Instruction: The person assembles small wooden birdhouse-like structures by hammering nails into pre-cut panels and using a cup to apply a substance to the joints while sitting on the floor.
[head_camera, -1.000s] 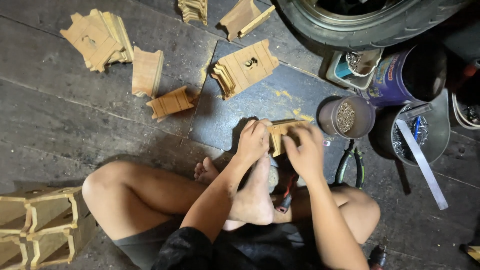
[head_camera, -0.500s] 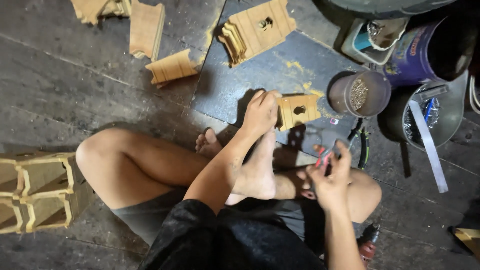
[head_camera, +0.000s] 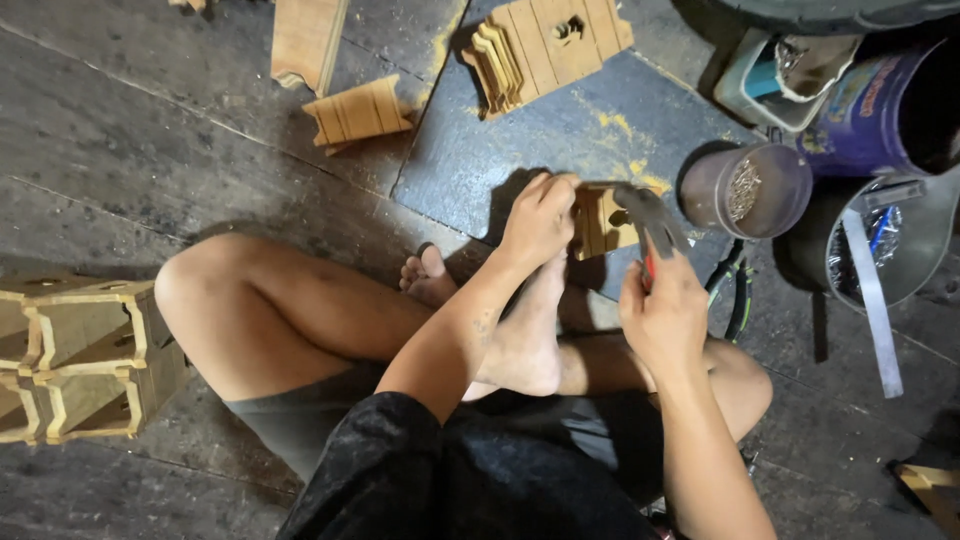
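Two bare hands work just past the crossed legs on the floor. Right hand (head_camera: 662, 318): grip wrapped tight around a hammer (head_camera: 648, 222), whose head sits over the wooden piece (head_camera: 600, 220). Left hand (head_camera: 538, 218): fingers pinched on the left edge of that wooden piece, holding it upright on the dark mat (head_camera: 560, 140) beside the foot. Just right of the piece: a round tin of nails (head_camera: 745, 190), pliers (head_camera: 735, 290) below it. Farther out: a stack of cut wooden parts (head_camera: 545, 45) on the mat, a smaller ridged block (head_camera: 360, 112) on the floorboards. Far left: wooden frames (head_camera: 80, 360).
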